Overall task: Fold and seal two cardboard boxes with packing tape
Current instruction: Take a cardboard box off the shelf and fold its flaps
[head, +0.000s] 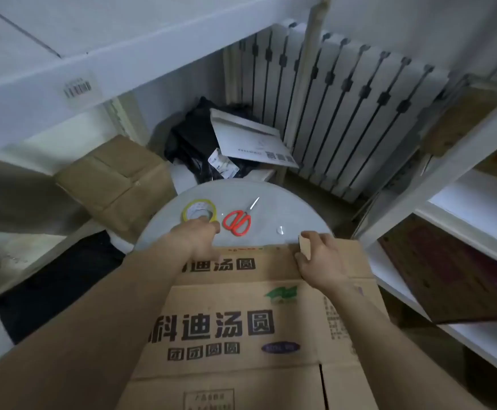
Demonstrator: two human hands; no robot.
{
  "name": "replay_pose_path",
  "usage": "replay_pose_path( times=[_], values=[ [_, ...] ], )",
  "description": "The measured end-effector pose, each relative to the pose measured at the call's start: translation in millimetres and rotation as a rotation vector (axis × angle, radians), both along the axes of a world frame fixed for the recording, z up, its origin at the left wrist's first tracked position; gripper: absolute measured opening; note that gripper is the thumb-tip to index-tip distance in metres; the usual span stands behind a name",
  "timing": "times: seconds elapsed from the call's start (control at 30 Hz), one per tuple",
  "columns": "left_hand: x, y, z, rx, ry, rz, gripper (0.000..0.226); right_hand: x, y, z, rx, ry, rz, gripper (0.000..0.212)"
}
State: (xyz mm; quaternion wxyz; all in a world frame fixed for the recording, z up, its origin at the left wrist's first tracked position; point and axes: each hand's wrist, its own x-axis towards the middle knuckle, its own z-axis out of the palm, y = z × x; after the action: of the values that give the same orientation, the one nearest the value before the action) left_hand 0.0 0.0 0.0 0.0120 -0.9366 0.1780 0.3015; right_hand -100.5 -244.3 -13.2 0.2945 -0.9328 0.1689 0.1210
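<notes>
A flattened brown cardboard box [241,329] with black printed characters lies on the round white table [273,202], reaching toward me. My right hand [319,257] grips the box's far edge, fingers curled over a small flap. My left hand [197,235] is stretched past the box's far left edge, fingertips touching the yellow-rimmed roll of packing tape [195,210]. Red-handled scissors [238,220] lie just right of the tape.
A second brown cardboard box [117,184] sits on the floor at the left. Behind the table lie black bags [194,146] and a white envelope box [250,143] before a white radiator [344,105]. White shelving [463,202] stands at the right, a white counter above left.
</notes>
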Motion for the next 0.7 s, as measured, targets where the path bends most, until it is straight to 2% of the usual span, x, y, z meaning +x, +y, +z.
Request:
replay_pose_path(
  times=[0.2,0.3,0.53,0.7],
  values=[
    [1,-9,-43,0.007,0.025,0.041,0.083,12,-10,-42,-0.14,0.007,0.164,0.045],
    [2,-14,-71,-0.013,0.011,0.059,0.079,16,-12,-61,-0.293,-0.004,0.24,0.042],
    [1,-22,-112,-0.039,-0.062,0.061,0.066,24,-20,-108,-0.455,-0.071,0.27,0.041],
    [1,-19,-127,-0.013,-0.143,0.071,0.068,21,-19,-121,-0.572,-0.172,0.323,0.045]
  ],
)
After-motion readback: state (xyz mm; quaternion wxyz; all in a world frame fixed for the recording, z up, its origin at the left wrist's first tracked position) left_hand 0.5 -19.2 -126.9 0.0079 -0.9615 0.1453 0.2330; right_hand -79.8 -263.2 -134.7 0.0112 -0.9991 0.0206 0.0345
